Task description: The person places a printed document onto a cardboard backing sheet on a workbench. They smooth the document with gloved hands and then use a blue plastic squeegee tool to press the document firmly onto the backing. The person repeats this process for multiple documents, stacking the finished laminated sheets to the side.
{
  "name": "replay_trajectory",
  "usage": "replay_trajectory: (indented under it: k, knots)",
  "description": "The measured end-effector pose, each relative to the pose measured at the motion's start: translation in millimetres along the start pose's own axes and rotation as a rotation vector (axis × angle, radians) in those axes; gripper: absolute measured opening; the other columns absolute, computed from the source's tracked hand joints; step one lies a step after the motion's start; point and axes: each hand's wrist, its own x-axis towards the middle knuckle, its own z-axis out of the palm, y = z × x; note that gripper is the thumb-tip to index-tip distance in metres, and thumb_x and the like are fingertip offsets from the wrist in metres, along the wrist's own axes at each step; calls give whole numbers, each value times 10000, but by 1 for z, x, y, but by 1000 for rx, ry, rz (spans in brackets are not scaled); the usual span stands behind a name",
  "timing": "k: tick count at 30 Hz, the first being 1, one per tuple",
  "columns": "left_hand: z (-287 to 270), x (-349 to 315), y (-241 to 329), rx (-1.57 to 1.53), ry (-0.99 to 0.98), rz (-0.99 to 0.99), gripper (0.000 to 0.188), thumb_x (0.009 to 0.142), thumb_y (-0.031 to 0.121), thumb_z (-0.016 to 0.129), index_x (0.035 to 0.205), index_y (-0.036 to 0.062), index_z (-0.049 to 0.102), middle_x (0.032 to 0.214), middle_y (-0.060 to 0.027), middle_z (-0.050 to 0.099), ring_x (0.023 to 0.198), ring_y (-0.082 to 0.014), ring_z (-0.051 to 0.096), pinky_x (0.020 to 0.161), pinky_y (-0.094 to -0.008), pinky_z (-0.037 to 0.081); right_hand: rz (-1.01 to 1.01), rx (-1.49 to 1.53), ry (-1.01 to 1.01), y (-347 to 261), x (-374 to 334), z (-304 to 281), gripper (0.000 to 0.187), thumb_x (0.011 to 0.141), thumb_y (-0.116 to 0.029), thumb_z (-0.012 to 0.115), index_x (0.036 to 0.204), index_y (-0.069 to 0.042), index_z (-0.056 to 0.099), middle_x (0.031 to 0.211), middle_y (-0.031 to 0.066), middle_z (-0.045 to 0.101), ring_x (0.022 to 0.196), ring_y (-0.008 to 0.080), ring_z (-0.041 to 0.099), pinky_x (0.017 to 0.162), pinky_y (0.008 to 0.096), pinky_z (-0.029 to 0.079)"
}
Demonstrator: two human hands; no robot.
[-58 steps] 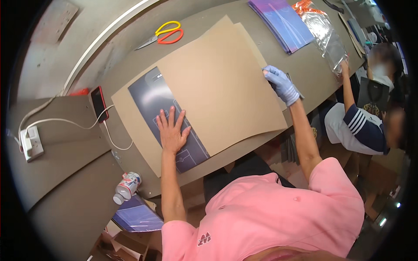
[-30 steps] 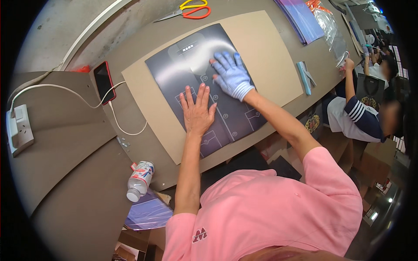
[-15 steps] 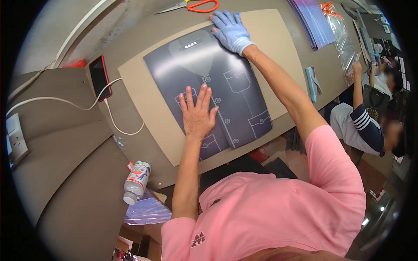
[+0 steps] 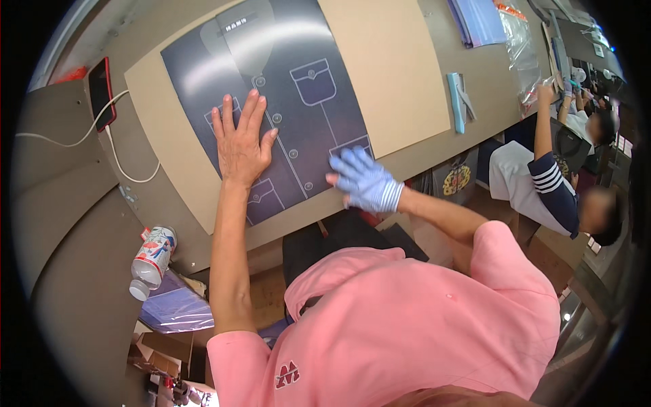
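A glossy dark sheet (image 4: 224,68), printed like a buttoned jacket with pockets and a collar, lies on a large beige board (image 4: 390,74) on the table. My bare left hand (image 4: 243,146) rests palm down on its lower left part, with fingers stretched out. In a pale blue glove, my right hand (image 4: 366,182) is over the sheet's lower right corner, its fingers spread and covering part of the printed pocket. Whether the gloved palm touches the sheet cannot be told.
A red-edged phone (image 4: 100,95) with a white cable lies at the left. A plastic bottle (image 4: 152,263) stands near the lower left edge. To the right are a light blue cutter-like tool (image 4: 458,102), purple-blue sheets (image 4: 478,22) and clear plastic (image 4: 519,57). Another person (image 4: 536,176) sits beyond.
My right hand has come from the sheet's top right edge down to its lower right corner. My left hand stays flat on the sheet. The whole view has shifted.
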Motion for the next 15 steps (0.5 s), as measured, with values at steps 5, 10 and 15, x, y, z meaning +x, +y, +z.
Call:
replay_trajectory:
  k: [5, 10, 15]
  knots:
    - [-1, 3, 0, 16, 6, 11, 557, 833, 343, 599, 1341, 144, 484, 1453, 5, 385, 1365, -352, 244, 1124, -537, 146, 121, -4, 74, 26, 71, -42, 605, 824, -258, 595, 1350, -28, 404, 1425, 194, 353, 1350, 369, 289, 1117, 478, 224]
    - [0, 2, -1, -19, -25, 5, 562, 832, 355, 598, 1340, 144, 486, 1451, -3, 391, 1361, -366, 251, 1122, -544, 139, 69, -233, 380, 102, 198, -87, 564, 848, -297, 562, 1332, -40, 429, 1378, 190, 416, 1290, 360, 365, 1087, 465, 271]
    - [0, 1, -1, -44, -36, -13, 570, 824, 347, 609, 1345, 151, 483, 1448, -2, 397, 1362, -369, 251, 1116, -549, 148, 10, -46, 404, 157, 260, -115, 506, 909, -316, 453, 1327, -32, 442, 1371, 199, 432, 1293, 370, 376, 1102, 432, 271]
